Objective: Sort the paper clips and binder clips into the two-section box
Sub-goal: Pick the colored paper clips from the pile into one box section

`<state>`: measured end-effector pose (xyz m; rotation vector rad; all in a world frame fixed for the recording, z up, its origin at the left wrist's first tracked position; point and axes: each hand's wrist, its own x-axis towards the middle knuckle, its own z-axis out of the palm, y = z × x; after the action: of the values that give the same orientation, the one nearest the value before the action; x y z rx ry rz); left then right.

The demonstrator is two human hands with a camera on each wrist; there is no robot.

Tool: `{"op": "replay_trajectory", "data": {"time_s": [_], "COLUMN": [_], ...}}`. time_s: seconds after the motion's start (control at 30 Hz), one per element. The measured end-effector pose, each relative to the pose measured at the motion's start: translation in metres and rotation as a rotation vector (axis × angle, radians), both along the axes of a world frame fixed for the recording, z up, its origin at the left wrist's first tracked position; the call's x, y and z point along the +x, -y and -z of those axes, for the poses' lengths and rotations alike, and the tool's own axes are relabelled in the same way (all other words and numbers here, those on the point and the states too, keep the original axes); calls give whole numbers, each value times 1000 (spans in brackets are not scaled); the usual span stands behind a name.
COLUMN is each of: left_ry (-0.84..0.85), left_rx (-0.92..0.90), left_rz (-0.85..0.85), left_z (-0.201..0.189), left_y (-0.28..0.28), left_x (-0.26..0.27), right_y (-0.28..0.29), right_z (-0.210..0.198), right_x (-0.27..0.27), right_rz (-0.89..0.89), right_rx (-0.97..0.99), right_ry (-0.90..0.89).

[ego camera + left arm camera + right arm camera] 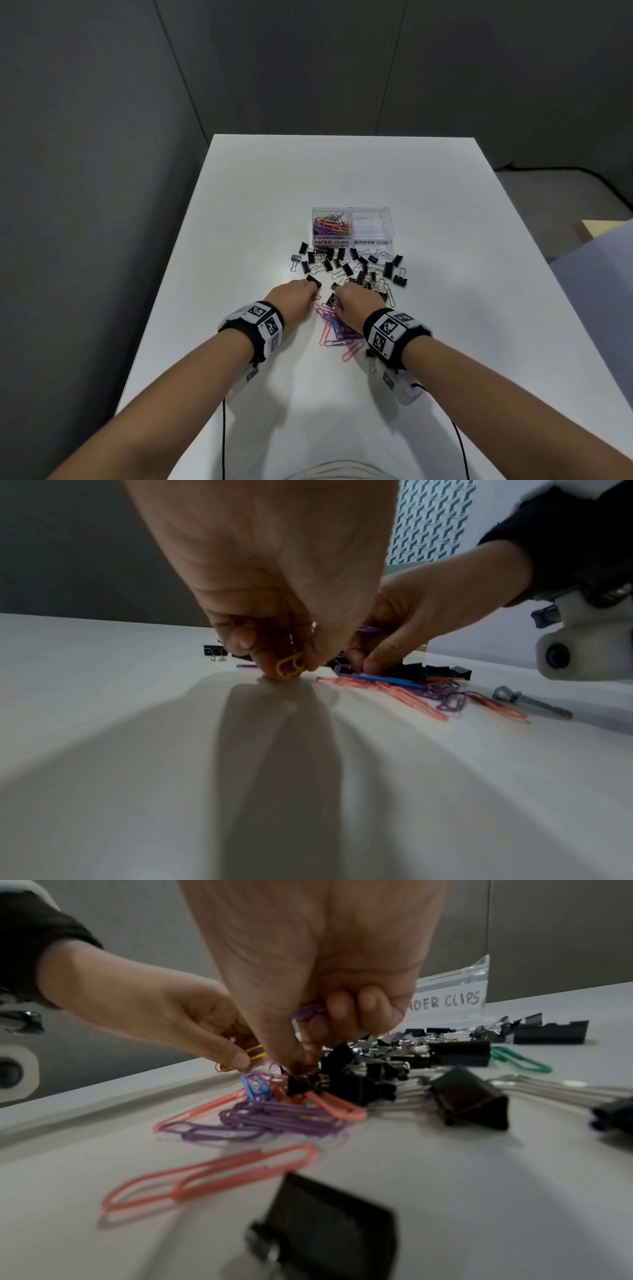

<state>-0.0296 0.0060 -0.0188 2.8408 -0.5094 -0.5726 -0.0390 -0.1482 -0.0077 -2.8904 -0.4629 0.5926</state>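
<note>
A clear two-section box stands at mid-table. Its left section, labelled PAPER CLIPS, holds coloured paper clips; nothing shows in the right section, labelled BINDER CLIPS. Black binder clips lie scattered in front of it. Nearer me is a heap of pink and purple paper clips. My left hand pinches a yellow paper clip down at the table surface. My right hand keeps a purple paper clip in its curled fingers, while its thumb and forefinger reach into the heap beside a small binder clip.
The white table has edges at left and right and dark wall panels behind. One binder clip lies under my right wrist, and a green paper clip to the right of that hand. Cables hang at the near edge.
</note>
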Motion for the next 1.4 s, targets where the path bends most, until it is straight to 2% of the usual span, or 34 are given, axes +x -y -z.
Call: {"op": "replay_trajectory", "data": {"time_s": [0.27, 0.37, 0.47, 0.57, 0.7, 0.87, 1.0, 1.13, 1.27, 1.4], "left_ry": [-82, -67, 20, 2, -52, -72, -74, -74, -82, -56], "left_rx": [-106, -102, -26, 39, -47, -20, 18, 34, 52, 42], "left_rz": [-48, -40, 15, 47, 66, 115, 175, 129, 118, 110], "left_z": [-2, -6, -10, -13, -12, -15, -10, -6, -6, -6], "left_y": [-4, -2, 1, 5, 12, 18, 18, 18, 17, 13], "left_x": [-4, -5, -7, -4, 0, -3, -6, -6, -2, -1], "right_y": [10, 22, 32, 41, 49, 49, 43, 36, 34, 37], "right_z": [-11, -16, -21, -22, -17, -19, -20, -14, -13, -22], "right_x": [7, 8, 7, 4, 2, -2, -4, -6, -6, 0], "right_rz": [126, 136, 118, 120, 149, 77, -114, -271, -271, -156], "right_rx": [194, 200, 163, 151, 164, 65, -30, -127, -83, 75], "right_ry": [-65, -111, -151, -169, -179, -86, -71, -41, -6, 58]}}
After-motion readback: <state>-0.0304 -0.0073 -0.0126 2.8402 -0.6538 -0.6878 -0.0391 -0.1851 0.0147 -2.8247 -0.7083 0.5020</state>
